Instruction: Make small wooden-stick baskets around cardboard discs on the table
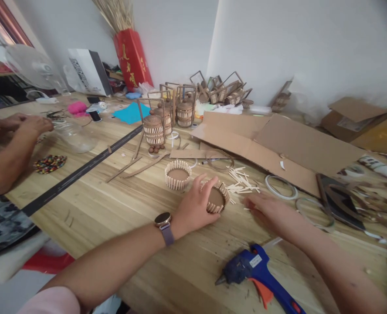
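My left hand (196, 203), with a watch on the wrist, grips the left side of a small round basket (226, 197) walled with upright wooden sticks around a brown base. A second stick-walled basket (178, 175) stands just behind it to the left. Past the held basket lies a loose pile of short pale sticks (241, 179). My right hand (262, 208) is low over the table at the near right edge of that pile, its fingers blurred, so what they hold does not show. A blue glue gun (250, 266) with an orange trigger lies in front of me.
Finished lidded baskets with handles (154, 128) stand farther back. Flattened cardboard (262, 139) lies behind the sticks, and a ring of white strip (281, 187) is to the right. On the left, a co-worker's hands (33, 124) are near a clear jar (77, 135) and coloured beads (50, 164).
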### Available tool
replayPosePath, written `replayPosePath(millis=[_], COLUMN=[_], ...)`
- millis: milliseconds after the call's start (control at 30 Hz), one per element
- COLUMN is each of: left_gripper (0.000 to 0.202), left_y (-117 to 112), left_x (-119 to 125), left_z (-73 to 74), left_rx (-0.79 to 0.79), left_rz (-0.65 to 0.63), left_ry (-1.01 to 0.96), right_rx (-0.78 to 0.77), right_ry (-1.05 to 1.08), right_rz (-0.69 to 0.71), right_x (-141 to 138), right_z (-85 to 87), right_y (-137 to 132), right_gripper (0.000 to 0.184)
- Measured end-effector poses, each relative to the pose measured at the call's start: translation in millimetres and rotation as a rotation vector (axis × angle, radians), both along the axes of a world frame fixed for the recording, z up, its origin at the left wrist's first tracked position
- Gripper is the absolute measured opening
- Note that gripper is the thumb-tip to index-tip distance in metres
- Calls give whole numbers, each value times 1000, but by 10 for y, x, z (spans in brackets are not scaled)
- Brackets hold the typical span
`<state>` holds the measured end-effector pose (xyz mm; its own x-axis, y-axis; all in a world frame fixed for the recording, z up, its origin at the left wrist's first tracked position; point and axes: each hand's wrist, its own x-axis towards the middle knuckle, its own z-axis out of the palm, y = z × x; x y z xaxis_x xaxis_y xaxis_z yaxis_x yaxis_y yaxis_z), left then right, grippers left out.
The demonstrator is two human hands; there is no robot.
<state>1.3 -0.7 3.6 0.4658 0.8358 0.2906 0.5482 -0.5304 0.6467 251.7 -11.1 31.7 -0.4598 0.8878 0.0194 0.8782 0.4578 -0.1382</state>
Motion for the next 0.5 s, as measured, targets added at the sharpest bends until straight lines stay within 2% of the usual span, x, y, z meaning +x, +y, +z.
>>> replayPosePath(millis=[300,400,500], left_gripper=[94,94,94], left_y=[3,5,5], left_x=[2,5,7], left_z=[-4,-11,-17], left_rx=[7,2,-2], left_rz=[12,13,15], left_ry=[24,23,14], right_rx=[-15,-16,-22], right_ry=[-13,16,73], right_rz=[-52,-60,-41], right_x=[75,74,72], right_z=[-191,-146,-2], right_y=[-53,-60,-74], right_gripper=[23,23,25])
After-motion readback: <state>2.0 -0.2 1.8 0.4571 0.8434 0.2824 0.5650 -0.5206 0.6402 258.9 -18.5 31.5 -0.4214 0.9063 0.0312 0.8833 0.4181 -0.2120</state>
